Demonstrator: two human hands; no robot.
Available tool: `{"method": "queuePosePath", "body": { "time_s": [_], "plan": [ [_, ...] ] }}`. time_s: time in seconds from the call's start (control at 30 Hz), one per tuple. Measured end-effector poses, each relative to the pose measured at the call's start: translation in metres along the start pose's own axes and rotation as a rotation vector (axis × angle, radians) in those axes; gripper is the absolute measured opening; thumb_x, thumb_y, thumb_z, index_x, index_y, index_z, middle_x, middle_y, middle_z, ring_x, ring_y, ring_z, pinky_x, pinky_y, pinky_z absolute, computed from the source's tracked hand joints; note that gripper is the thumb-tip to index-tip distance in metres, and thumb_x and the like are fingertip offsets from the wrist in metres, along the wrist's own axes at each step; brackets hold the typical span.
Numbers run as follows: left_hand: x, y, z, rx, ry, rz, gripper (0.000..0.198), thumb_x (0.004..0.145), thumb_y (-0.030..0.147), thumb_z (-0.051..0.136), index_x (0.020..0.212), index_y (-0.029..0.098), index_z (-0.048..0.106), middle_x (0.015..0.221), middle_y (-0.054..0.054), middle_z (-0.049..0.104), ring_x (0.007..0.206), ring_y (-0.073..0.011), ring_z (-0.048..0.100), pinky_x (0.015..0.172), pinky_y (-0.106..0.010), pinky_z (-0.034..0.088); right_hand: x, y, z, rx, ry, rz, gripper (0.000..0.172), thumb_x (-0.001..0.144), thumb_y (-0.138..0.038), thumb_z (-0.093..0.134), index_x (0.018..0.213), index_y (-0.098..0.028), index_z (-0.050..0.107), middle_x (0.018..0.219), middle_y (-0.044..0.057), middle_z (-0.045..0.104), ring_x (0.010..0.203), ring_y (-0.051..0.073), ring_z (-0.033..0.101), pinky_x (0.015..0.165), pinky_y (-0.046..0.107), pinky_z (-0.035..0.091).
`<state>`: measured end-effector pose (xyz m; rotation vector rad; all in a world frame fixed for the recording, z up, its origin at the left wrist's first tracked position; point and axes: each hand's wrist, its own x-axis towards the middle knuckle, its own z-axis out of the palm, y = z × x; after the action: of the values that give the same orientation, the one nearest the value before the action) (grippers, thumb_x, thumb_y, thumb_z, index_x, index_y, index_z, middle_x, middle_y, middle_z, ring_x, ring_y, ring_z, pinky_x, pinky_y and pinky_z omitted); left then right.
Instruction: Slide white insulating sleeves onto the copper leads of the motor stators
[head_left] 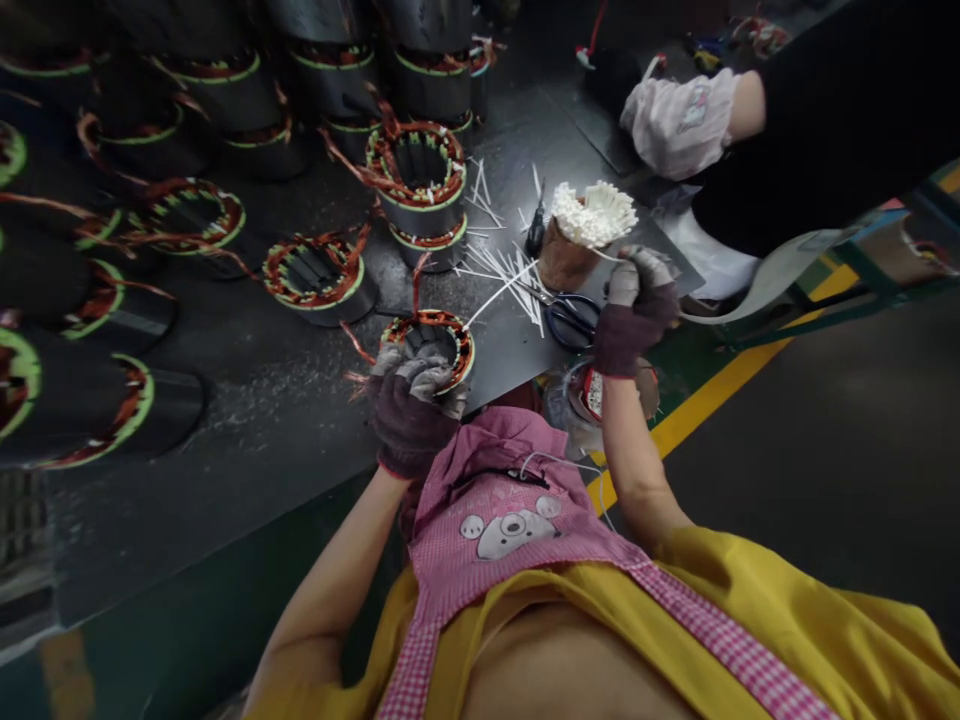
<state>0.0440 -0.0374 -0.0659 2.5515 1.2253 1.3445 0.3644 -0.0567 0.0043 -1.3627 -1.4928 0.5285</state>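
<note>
Two gloved hands meet over a black work sheet (495,365): your left hand (411,415), in a dark knit glove with grey-coated fingers, is clenched on the rim of a copper-wound motor stator (454,338), its fingers curled over the winding, while your right hand (637,312), raised and closed, pinches what may be a thin white strip, though the fingers hide exactly what it holds. The stator sits just ahead of your left hand, much the nearer of the two, with its bore open toward you and its long axis appearing roughly upright; your right hand lies up and to the right of it, across the sheet. Between them, a long white insulating stick (501,293) runs from the stator's rim toward a brown paper cup (564,258) packed with white strips, and more loose sticks lie scattered around it. Black-handled scissors (571,322) lie just below your right hand, with a small black-handled tool (535,232) beside the cup. Further out, wound stators (416,165) stand in rows to the left, while a co-worker's hand (679,125) in a pale pink glove rests at upper right. Your pink gingham apron (510,525) fills the foreground.
</note>
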Motion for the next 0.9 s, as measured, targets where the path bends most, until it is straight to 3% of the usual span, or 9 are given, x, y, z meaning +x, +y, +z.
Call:
{"method": "queuePosePath", "body": {
  "time_s": [0.2, 0.33, 0.43, 0.53, 0.63, 0.8, 0.9],
  "plan": [
    [0.009, -0.004, -0.016, -0.037, -0.05, 0.024, 0.024, 0.097, 0.043, 0.078, 0.106, 0.029, 0.059, 0.11, -0.006, 0.082, 0.112, -0.0283, 0.081, 0.129, -0.065, 0.052, -0.048, -0.041, 0.05, 0.268, -0.309, -0.01, 0.024, 0.097, -0.049, 0.087, 0.109, -0.029, 0.084, 0.12, 0.009, 0.086, 0.117, 0.029, 0.082, 0.097, 0.045, 0.07],
    [0.01, -0.004, -0.025, 0.007, -0.153, -0.076, 0.019, 0.102, 0.044, 0.07, 0.105, 0.03, 0.058, 0.115, -0.007, 0.083, 0.119, -0.0278, 0.08, 0.134, -0.065, 0.047, -0.083, -0.048, 0.052, 0.436, -0.498, -0.03, 0.012, 0.106, -0.037, 0.076, 0.106, -0.029, 0.085, 0.114, 0.007, 0.088, 0.107, 0.023, 0.084, 0.094, 0.038, 0.069],
    [0.008, -0.002, -0.026, -0.011, -0.176, -0.102, 0.021, 0.1, 0.044, 0.072, 0.105, 0.03, 0.056, 0.119, -0.007, 0.082, 0.125, -0.0286, 0.079, 0.136, -0.065, 0.044, -0.102, -0.043, 0.047, 0.494, -0.569, -0.014, 0.011, 0.107, -0.031, 0.075, 0.11, -0.029, 0.085, 0.109, 0.006, 0.089, 0.103, 0.021, 0.085, 0.091, 0.035, 0.07],
    [0.006, -0.002, -0.023, -0.03, -0.173, -0.107, 0.021, 0.099, 0.041, 0.072, 0.104, 0.03, 0.054, 0.116, -0.006, 0.08, 0.123, -0.0298, 0.079, 0.134, -0.067, 0.045, -0.111, -0.038, 0.046, 0.52, -0.571, 0.024, 0.011, 0.105, -0.028, 0.077, 0.112, -0.029, 0.085, 0.106, 0.006, 0.089, 0.106, 0.022, 0.086, 0.093, 0.037, 0.071],
    [0.004, -0.001, -0.019, -0.039, -0.162, -0.107, 0.019, 0.099, 0.04, 0.071, 0.104, 0.031, 0.056, 0.112, -0.006, 0.08, 0.119, -0.0306, 0.079, 0.131, -0.068, 0.047, -0.106, -0.039, 0.06, 0.568, -0.537, 0.027, 0.009, 0.104, -0.03, 0.079, 0.11, -0.029, 0.085, 0.11, 0.006, 0.089, 0.106, 0.022, 0.086, 0.094, 0.039, 0.071],
    [-0.001, 0.001, -0.019, 0.028, -0.204, -0.156, 0.019, 0.098, 0.042, 0.069, 0.11, 0.03, 0.059, 0.118, -0.009, 0.08, 0.126, -0.033, 0.076, 0.135, -0.067, 0.042, -0.077, -0.042, 0.105, 0.494, -0.267, 0.075, 0.019, 0.102, -0.045, 0.079, 0.1, -0.028, 0.085, 0.101, 0.004, 0.089, 0.094, 0.022, 0.084, 0.086, 0.038, 0.07],
    [-0.001, 0.004, -0.021, 0.02, -0.207, -0.095, 0.028, 0.1, 0.04, 0.068, 0.124, 0.03, 0.061, 0.126, -0.009, 0.08, 0.129, -0.0333, 0.076, 0.138, -0.068, 0.038, -0.067, -0.043, 0.117, 0.377, -0.207, 0.13, 0.028, 0.1, -0.053, 0.079, 0.096, -0.027, 0.085, 0.089, 0.002, 0.086, 0.081, 0.021, 0.08, 0.076, 0.035, 0.068]
  ]
}}
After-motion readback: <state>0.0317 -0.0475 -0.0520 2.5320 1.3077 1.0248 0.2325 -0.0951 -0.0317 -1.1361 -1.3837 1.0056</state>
